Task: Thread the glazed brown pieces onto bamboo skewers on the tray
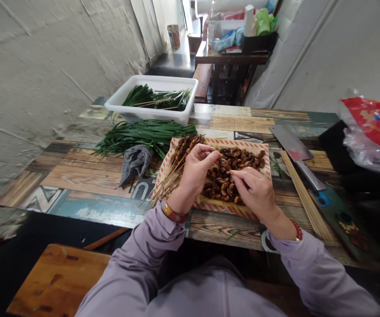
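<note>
A paper-lined tray with a red-striped border holds loose, glossy dark-brown pieces that look like insect pupae. Along its left side lie several skewers loaded with the same pieces, bare sticks towards me. Over the tray, my left hand is closed in a pinch at one brown piece. My right hand has thumb and forefinger pressed together just right of that piece. Whatever sits between the right fingertips is too small to make out.
Bare bamboo skewers lie to the right, beside a cleaver and a phone. Left of the tray are a grey cloth and a pile of green chives. Behind stands a white tub with more greens.
</note>
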`<state>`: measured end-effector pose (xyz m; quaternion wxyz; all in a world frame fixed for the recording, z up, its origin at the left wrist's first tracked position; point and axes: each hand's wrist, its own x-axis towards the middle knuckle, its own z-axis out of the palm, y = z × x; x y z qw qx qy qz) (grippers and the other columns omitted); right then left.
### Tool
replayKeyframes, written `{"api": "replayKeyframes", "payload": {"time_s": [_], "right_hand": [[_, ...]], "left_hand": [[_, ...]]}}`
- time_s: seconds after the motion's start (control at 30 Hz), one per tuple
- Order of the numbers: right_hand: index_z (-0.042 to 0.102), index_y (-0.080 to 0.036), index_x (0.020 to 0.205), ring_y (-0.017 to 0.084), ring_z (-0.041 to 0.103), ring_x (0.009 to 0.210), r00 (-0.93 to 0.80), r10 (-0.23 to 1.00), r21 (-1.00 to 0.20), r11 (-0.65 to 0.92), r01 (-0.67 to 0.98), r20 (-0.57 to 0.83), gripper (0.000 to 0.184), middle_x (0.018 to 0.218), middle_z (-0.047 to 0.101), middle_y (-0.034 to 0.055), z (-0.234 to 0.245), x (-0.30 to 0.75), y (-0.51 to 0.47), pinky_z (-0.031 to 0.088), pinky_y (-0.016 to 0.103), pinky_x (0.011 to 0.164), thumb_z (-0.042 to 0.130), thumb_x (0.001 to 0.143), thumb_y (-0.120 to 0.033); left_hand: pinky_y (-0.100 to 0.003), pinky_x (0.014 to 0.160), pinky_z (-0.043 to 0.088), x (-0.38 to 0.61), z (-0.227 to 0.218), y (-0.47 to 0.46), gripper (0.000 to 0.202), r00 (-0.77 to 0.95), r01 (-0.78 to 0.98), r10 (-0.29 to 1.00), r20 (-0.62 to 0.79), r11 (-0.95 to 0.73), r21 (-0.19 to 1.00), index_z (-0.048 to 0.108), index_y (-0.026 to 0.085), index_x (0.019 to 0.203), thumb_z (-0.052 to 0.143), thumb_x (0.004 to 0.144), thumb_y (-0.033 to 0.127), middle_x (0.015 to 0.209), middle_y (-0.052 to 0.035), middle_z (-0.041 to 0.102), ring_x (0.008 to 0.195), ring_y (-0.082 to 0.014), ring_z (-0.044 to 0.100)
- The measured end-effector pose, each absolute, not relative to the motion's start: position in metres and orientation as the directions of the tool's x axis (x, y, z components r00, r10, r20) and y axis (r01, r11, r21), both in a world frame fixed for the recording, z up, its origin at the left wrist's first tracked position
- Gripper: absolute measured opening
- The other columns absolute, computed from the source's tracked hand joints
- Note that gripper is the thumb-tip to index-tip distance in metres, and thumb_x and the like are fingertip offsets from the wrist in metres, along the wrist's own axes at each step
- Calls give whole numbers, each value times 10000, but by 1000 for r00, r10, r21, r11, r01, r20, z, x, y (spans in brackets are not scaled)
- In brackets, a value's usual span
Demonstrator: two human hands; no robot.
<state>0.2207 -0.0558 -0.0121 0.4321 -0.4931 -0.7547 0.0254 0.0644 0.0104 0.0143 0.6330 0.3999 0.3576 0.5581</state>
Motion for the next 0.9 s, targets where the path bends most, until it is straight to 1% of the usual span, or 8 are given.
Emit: {"api": "replayKeyframes", "payload": {"time_s": [0.2, 0.3, 0.37, 0.43, 0.5, 0.6, 0.73, 0.9], "right_hand": [[669, -241, 973, 168, 668, 803, -133, 790, -481, 488, 729, 599, 191, 854, 705, 26, -10, 218, -57, 566, 335, 734, 501, 915, -170], [656, -237, 946, 158, 668, 790, -128, 787, -487, 492, 722, 604, 155, 839, 703, 20, -11, 218, -57, 556, 318, 718, 518, 911, -175], [651, -232, 943, 155, 668, 785, -121, 783, -493, 495, 716, 610, 138, 840, 703, 20, -12, 219, -57, 551, 312, 715, 531, 906, -175], [649, -227, 944, 154, 667, 777, -116, 779, -497, 498, 711, 616, 129, 841, 704, 23, -12, 220, -57, 546, 307, 708, 538, 903, -176], [650, -223, 941, 154, 666, 772, -115, 778, -497, 499, 710, 618, 127, 839, 705, 27, -12, 220, -57, 542, 304, 702, 537, 904, -179], [653, -221, 931, 153, 666, 771, -124, 785, -499, 498, 710, 607, 119, 839, 709, 25, -12, 220, -57, 541, 301, 702, 541, 905, -189], [656, -229, 927, 162, 678, 784, -140, 806, -514, 489, 705, 575, 103, 864, 722, 17, -13, 224, -58, 548, 312, 705, 556, 904, -223], [662, -235, 942, 166, 689, 797, -139, 818, -530, 480, 699, 558, 122, 889, 731, 12, -14, 226, -60, 553, 316, 722, 549, 904, -206]], "left_hand": [[-187, 623, 432, 63, 15, 11, 296, 129, -438, 991, -19, 74, 896, 568, 166, 794, 798, 643, 272, 674, 47, 592, 605, -59, 566], [-184, 622, 434, 60, 15, 13, 341, 184, -446, 982, -44, 123, 887, 620, 167, 892, 805, 644, 309, 729, 26, 629, 629, -62, 579], [-186, 628, 440, 59, 15, 14, 386, 230, -440, 971, -68, 166, 882, 649, 173, 988, 781, 677, 360, 797, 0, 663, 638, -62, 580], [-190, 643, 445, 58, 15, 14, 395, 277, -427, 958, -79, 196, 882, 669, 174, 1029, 742, 718, 406, 861, -32, 688, 675, -72, 592], [-195, 673, 448, 58, 16, 13, 365, 306, -423, 949, -71, 202, 883, 691, 169, 997, 725, 733, 418, 894, -56, 701, 760, -99, 619], [-207, 719, 448, 57, 17, 11, 300, 315, -427, 948, -37, 177, 887, 709, 163, 922, 734, 727, 390, 868, -64, 706, 839, -129, 634], [-221, 738, 448, 56, 18, 11, 252, 321, -418, 947, 2, 139, 898, 710, 163, 896, 724, 739, 360, 844, -61, 709, 808, -124, 626], [-213, 717, 445, 54, 17, 13, 186, 258, -402, 966, 34, 75, 913, 709, 177, 883, 690, 770, 323, 820, -45, 710, 786, -113, 622]]}}
